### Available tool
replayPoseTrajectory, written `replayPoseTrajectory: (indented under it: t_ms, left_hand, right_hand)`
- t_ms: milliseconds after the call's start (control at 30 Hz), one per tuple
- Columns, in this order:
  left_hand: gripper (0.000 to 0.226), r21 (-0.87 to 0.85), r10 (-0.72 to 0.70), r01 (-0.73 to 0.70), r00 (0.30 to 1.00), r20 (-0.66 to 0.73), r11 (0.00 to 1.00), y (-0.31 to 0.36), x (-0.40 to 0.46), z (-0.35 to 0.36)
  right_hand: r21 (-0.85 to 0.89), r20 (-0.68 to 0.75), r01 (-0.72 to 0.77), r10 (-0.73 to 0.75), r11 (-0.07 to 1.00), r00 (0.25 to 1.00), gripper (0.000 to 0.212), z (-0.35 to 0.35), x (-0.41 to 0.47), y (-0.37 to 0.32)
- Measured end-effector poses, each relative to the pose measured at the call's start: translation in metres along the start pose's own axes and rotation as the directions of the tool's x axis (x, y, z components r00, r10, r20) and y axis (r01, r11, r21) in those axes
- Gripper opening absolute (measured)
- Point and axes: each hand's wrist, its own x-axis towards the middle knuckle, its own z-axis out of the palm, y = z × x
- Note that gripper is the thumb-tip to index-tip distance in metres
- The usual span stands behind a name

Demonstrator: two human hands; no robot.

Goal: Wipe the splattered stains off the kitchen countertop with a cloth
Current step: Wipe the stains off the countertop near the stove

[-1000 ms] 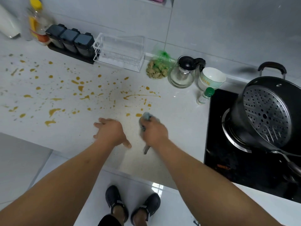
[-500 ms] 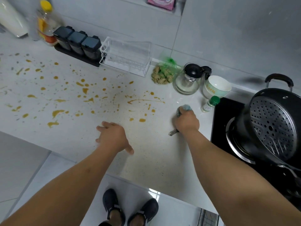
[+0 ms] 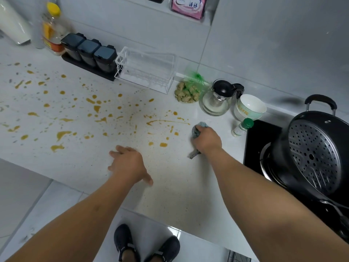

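We bunch the soft, light cloth (image 3: 198,129) in our right hand (image 3: 206,139) near the countertop's (image 3: 179,186) right edge, beside the stains (image 3: 98,108), while our left hand (image 3: 128,164) rests flat, fingers spread, near the front edge.

I am reaching both bare arms forward. My left hand (image 3: 128,163) is lying palm down with its fingers spread and its thumb sticking out. My right hand (image 3: 206,138) is curling into a fist, gripping something, though its fingers are mostly hidden from me.
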Motion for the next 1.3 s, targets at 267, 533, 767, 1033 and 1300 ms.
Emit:
replayPoseTrajectory:
  t_ms: [267,533,767,1033,1300]
  left_hand:
    - [0.174,0.049,0.01,-0.01,1.0,0.0,0.999,0.004,-0.005,-0.004]
    - [0.172,0.036,0.017,-0.017,1.0,-0.006,0.999,0.002,-0.011,-0.008]
    - [0.171,0.046,0.015,-0.015,1.0,-0.001,0.999,0.003,-0.013,-0.009]
    - [0.173,0.064,-0.01,0.009,1.0,0.007,0.998,0.005,-0.012,-0.01]
    - [0.175,0.034,0.007,-0.006,1.0,-0.024,0.999,0.001,-0.01,-0.006]
  right_hand:
    - [0.017,0.038,0.056,-0.057,0.998,0.998,0.038,0.001,0.055,-0.049]
    - [0.047,0.189,0.309,-0.313,0.95,0.931,0.042,0.038,-0.012,-0.055]
    - [-0.02,0.021,0.065,-0.065,0.998,0.998,0.022,0.002,0.001,-0.007]
    - [0.045,0.115,0.273,-0.276,0.961,0.954,0.031,0.058,-0.034,-0.099]
    - [-0.034,0.04,0.31,-0.308,0.95,0.95,0.037,0.041,-0.054,-0.043]
